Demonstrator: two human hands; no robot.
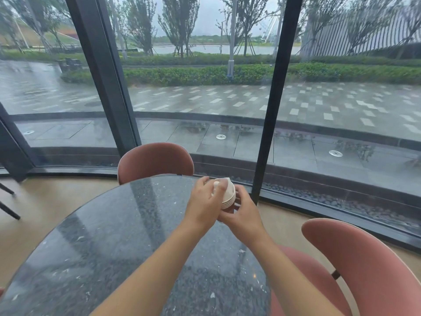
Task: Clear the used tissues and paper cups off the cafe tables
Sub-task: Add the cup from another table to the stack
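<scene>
Cups, nested in a stack with several rims showing, are held above the far right edge of the table. Right hand grips the stack from below. Left hand fingers close over its top, pressing a white tissue there.

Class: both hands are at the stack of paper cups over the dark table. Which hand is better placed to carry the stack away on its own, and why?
Probably the right hand: it wraps the cups from below and beside, bearing the stack. The left hand lies over the top, pressing something white, apparently tissue, into the cups.
</scene>
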